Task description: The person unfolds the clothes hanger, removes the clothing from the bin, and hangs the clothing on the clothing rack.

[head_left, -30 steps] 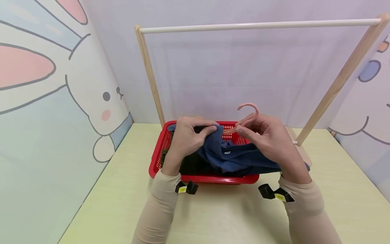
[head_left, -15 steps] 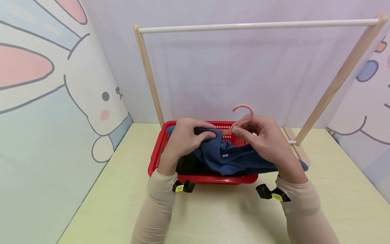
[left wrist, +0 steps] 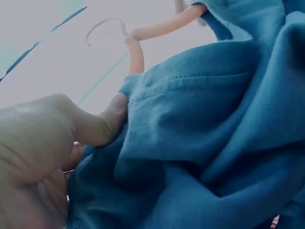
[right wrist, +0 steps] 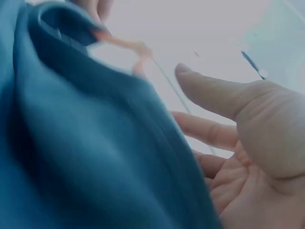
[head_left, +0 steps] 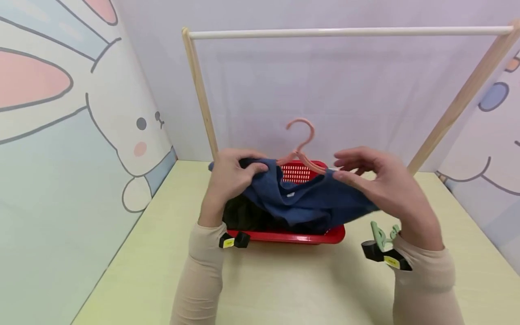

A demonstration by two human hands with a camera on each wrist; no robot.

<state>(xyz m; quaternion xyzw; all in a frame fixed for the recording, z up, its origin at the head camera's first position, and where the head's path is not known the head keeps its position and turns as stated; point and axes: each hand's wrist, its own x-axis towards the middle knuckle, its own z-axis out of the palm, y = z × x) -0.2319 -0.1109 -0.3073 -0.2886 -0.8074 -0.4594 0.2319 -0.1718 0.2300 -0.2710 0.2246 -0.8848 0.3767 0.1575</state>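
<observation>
Blue garment: spread between the two hands, draped over the basket's front part, small white label showing inside the neckline.
Pink hanger: set in the neckline, both arms running under the cloth at the shoulders, hook standing bare above.
Left hand: pinching the garment's shoulder between thumb and fingers, close to where the hanger arm enters.
Right hand: released, thumb and fingers spread apart at the opposite shoulder; contact with the cloth hard to tell.
Red basket: beneath the garment, on the pale yellow table, with dark clothing inside.
Green plastic piece: just beside the right wrist, partly hidden.
Clothes rack: behind the basket, white rod across wooden uprights.
Left wall: painted with a rabbit.
</observation>
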